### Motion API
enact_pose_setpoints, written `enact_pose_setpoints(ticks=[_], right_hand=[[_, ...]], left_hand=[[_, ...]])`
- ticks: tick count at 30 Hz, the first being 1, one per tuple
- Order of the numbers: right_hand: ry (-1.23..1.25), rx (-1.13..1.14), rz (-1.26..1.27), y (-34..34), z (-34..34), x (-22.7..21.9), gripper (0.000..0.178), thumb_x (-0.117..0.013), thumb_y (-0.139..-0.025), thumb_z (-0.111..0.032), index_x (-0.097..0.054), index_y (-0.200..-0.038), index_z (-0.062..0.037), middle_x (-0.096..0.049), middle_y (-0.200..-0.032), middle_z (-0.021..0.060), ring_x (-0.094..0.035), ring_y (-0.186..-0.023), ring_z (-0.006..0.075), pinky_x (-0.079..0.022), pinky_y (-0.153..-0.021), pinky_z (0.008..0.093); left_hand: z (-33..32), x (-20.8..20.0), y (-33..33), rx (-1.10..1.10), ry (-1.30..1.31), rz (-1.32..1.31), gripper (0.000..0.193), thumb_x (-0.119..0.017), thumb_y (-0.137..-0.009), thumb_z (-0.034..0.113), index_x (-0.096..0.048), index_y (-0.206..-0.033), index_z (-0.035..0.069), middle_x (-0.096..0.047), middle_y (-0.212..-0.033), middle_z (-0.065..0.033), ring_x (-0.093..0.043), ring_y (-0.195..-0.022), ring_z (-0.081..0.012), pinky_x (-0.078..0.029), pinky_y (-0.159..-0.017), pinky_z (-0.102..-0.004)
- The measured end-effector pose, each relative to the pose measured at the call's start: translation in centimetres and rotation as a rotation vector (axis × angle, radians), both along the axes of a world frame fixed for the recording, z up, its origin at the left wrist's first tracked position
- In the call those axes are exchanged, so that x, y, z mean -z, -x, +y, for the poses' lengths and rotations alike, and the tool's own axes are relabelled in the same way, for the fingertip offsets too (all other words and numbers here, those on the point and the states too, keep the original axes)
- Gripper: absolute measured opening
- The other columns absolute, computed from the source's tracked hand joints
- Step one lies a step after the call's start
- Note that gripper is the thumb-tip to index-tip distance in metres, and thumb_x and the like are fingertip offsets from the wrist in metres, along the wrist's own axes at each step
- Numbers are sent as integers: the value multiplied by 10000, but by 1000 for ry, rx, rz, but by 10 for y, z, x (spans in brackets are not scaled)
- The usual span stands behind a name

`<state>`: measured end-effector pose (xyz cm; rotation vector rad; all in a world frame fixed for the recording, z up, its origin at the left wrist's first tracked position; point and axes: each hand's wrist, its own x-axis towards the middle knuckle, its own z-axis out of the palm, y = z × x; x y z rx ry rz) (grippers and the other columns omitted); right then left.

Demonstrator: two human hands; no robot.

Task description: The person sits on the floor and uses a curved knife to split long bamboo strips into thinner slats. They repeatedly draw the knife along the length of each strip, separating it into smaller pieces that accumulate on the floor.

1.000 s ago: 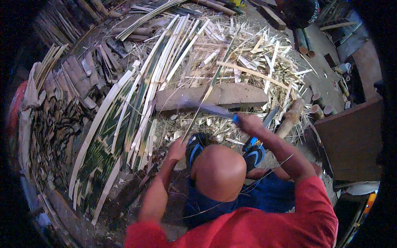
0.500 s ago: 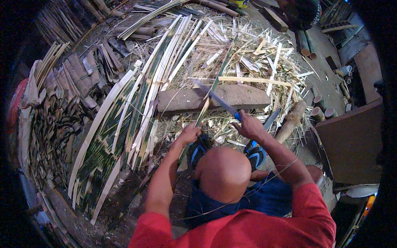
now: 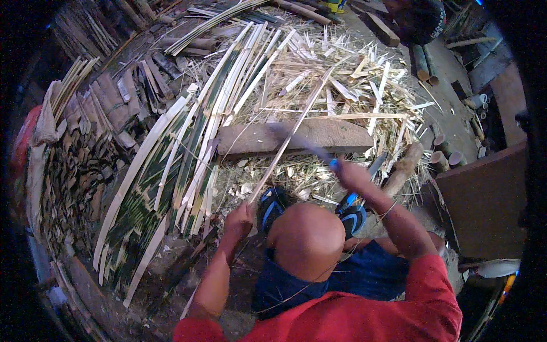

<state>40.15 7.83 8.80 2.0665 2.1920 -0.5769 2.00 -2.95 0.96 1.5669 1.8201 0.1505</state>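
My left hand (image 3: 238,222) is closed around the lower end of a long, thin bamboo strip (image 3: 270,174). The strip slants up and away across a wooden block (image 3: 342,134), its pale side showing. In my right hand (image 3: 351,176) is a knife (image 3: 310,147), gripped by its blue handle, most of which the fingers cover. Its blade, smeared by motion, points left over the block and meets or crosses the strip; whether it touches cannot be told.
Beyond the block lies a heap of bamboo shavings (image 3: 342,74). Long green and pale split strips (image 3: 188,137) spread on the left, beside piled short pieces (image 3: 80,176). A short log (image 3: 404,165) and a grey blade-like piece (image 3: 376,164) lie right, near a brown panel (image 3: 484,199).
My left hand has pulled back toward me and left with the bamboo strip, which now shows its pale side instead of green. The knife hand has shifted slightly right and nearer.
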Motion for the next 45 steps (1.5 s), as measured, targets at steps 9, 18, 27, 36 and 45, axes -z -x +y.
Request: enact_pose_setpoints(ticks=[9, 18, 27, 36, 45], right_hand=[[-206, 146, -136, -29, 33, -9, 413, -483, -980, -474, -547, -1065, -75, -679, -846, 279, -665, -794, 468, -515, -679, 572], [280, -499, -87, 28, -36, 11, 466, -505, -956, -438, -484, -1301, -126, -699, -918, 216, -679, -779, 440, -532, -695, 550], [171, -122, -36, 11, -1, -11, 438, -455, -990, -454, -531, -1175, -64, -693, -893, 248, -684, -842, 449, -534, -734, 571], [201, -286, -11, 31, -45, 5, 431, -462, -989, -470, -532, -1195, -98, -686, -816, 240, -689, -755, 423, -535, -659, 558], [-261, 204, -19, -71, 17, 30, 463, -470, -997, -473, -514, -1060, -17, -669, -792, 279, -656, -770, 490, -511, -682, 587]], left_hand=[[-43, 4, 27, 50, -144, 49, 403, -391, -1025, 405, -564, -1134, 58, -665, -932, -280, -641, -910, -474, -508, -766, -569], [9, 12, 3, 122, -42, -350, 410, -472, -989, 351, -582, -1158, -6, -656, -900, -264, -637, -937, -452, -487, -820, -512], [6, -12, -4, 63, 30, 117, 364, -446, -971, 235, -524, -1289, 76, -653, -1111, -267, -642, -1016, -448, -501, -873, -552], [8, 6, -20, 104, 21, 263, 310, -446, -950, 163, -511, -1237, 68, -669, -1109, -214, -663, -1000, -419, -520, -873, -524], [-31, 60, 19, 16, -32, 113, 529, -563, -941, 263, -411, -1431, 135, -648, -1121, -236, -639, -996, -441, -518, -856, -518]])
